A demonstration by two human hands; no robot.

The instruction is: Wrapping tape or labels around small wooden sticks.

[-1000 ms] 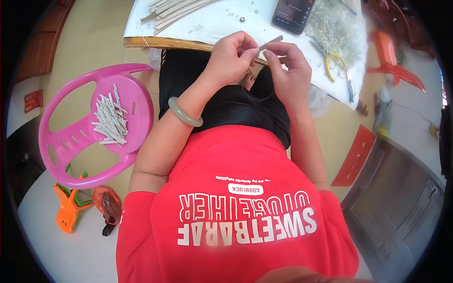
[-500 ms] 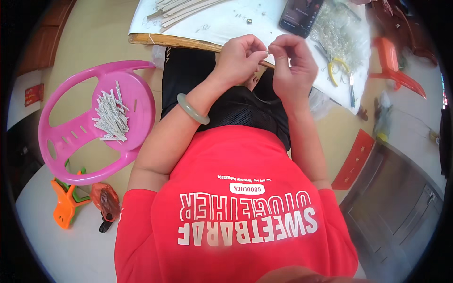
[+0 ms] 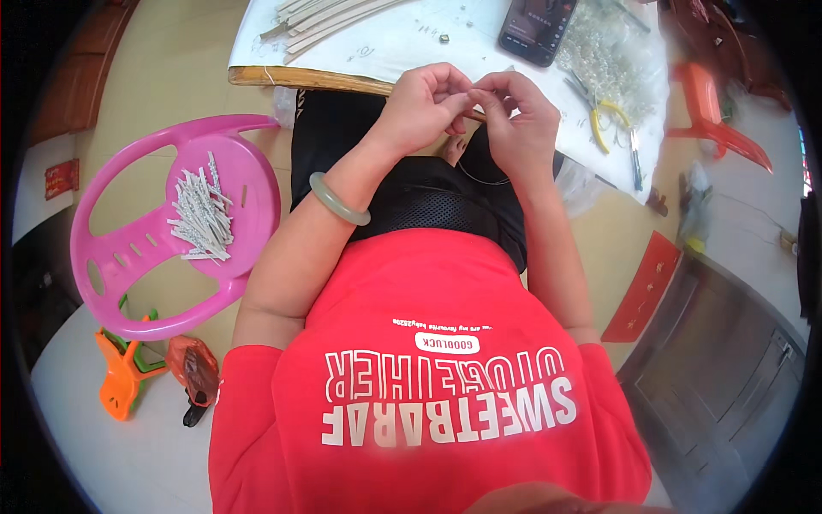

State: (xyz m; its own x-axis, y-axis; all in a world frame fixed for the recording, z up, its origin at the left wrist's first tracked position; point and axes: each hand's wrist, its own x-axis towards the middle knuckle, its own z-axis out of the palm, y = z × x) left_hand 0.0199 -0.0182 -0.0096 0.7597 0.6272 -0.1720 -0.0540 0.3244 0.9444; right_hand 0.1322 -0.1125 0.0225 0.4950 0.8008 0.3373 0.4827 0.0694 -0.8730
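Right hand (image 3: 524, 124) moved nearer left hand (image 3: 419, 111); fingers (image 3: 499, 82) pressed together, anything pinched hidden; phone (image 3: 535, 30), yellow-handled pliers (image 3: 596, 126) on table (image 3: 300, 77) beyond.

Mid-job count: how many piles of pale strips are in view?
2: short strips on the pink chair, long strips on the table, running out of frame; others may be hidden.

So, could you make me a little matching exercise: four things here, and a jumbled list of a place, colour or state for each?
Column one:
1. Right hand
2. Bangle
3. Pliers
4. Short strips

Column two:
A. Yellow handles
B. Heaped on the pink plastic chair
C. Fingers bent, close to the left hand's fingers
D. Pale green, around an arm

Right pairs: 1-C, 2-D, 3-A, 4-B
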